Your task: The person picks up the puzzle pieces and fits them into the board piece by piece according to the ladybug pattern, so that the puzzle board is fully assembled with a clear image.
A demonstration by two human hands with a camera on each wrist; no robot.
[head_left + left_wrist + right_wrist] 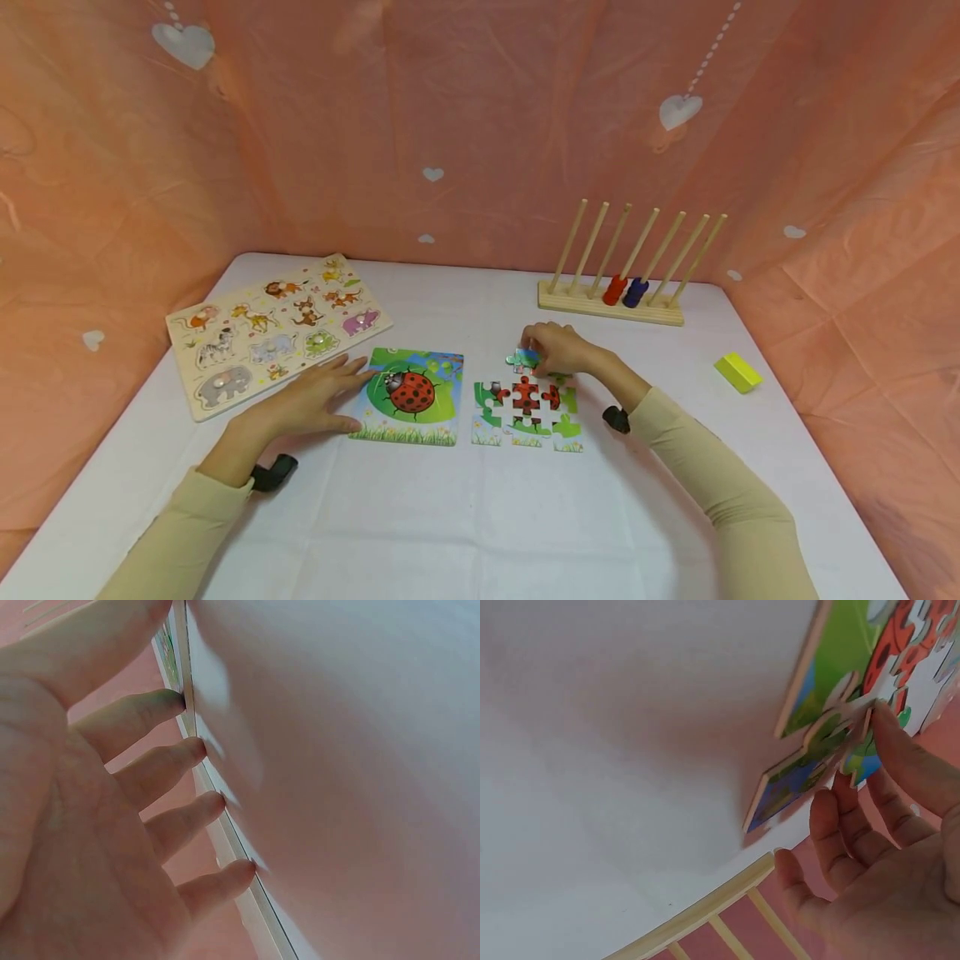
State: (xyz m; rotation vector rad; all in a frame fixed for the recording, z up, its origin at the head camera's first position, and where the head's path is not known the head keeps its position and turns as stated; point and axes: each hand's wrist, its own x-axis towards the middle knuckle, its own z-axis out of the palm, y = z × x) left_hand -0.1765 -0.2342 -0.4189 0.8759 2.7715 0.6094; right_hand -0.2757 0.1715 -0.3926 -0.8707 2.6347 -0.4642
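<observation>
My left hand point(311, 402) lies with spread, fairly straight fingers at the left edge of a square ladybug picture board point(442, 408). In the left wrist view, the fingertips point(196, 747) touch or nearly touch a thin edge. To the right of that board, several jigsaw pieces point(527, 395) form a partly joined ladybug picture with gaps. My right hand point(562, 346) pinches a blue and green jigsaw piece point(527, 359) at the far side of these pieces. The right wrist view shows the held jigsaw piece point(864, 763) tilted between thumb and fingers, beside a flat blue and green corner piece point(784, 787).
A wooden animal peg puzzle point(258, 333) lies at the back left. At the back right stands a wooden rack point(551, 295) of upright rods, with red beads point(615, 290) and blue beads point(636, 292). A yellow block point(738, 372) lies near the right table edge.
</observation>
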